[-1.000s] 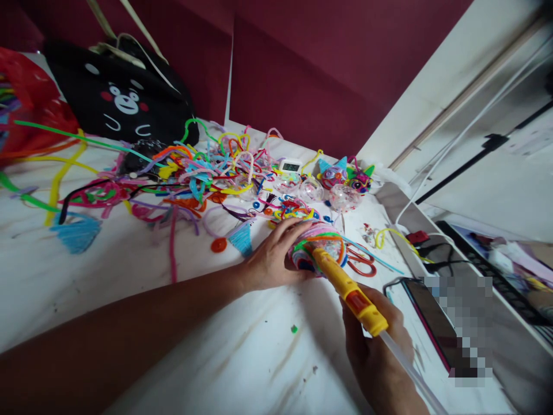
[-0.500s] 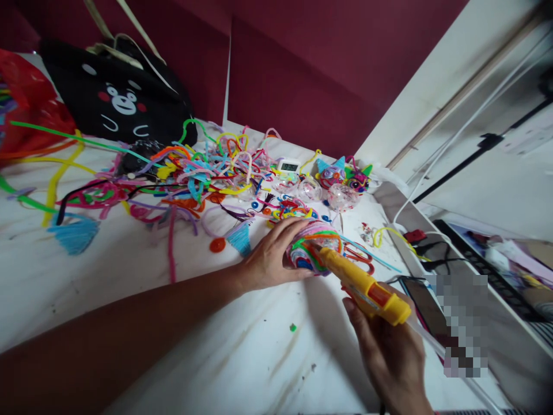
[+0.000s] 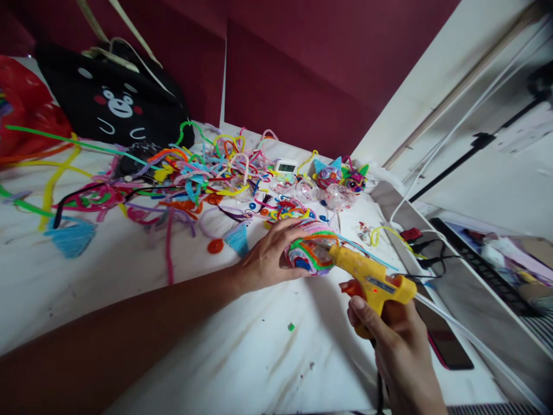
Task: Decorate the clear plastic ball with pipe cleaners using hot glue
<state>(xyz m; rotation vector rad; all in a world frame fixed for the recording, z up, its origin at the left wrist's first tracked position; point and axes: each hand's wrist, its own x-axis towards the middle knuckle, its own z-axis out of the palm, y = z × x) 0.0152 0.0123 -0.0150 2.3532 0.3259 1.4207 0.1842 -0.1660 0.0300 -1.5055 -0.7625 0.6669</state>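
Observation:
My left hand (image 3: 270,256) is wrapped round a ball (image 3: 309,248) covered in coiled pipe cleaners of pink, green, orange and blue, holding it just above the white table. In my right hand (image 3: 395,334) is a yellow glue gun (image 3: 367,274) with an orange trigger. Its nozzle points left at the ball's right side; whether the tip touches the ball cannot be made out. A clear glue stick (image 3: 470,337) sticks out of the gun's back end. The far side of the ball is hidden from view.
Tangled pipe cleaners (image 3: 194,173) spread across the back of the table (image 3: 216,346). Behind them stands a black bag (image 3: 112,104). Clear balls (image 3: 339,197) and a cat-eared figure (image 3: 327,173) sit at the back right. A phone (image 3: 451,343) lies beside my right hand.
The glue gun has turned more side-on and shifted slightly right, and my right hand has moved down and right. More of the phone shows. My left hand still holds the ball.

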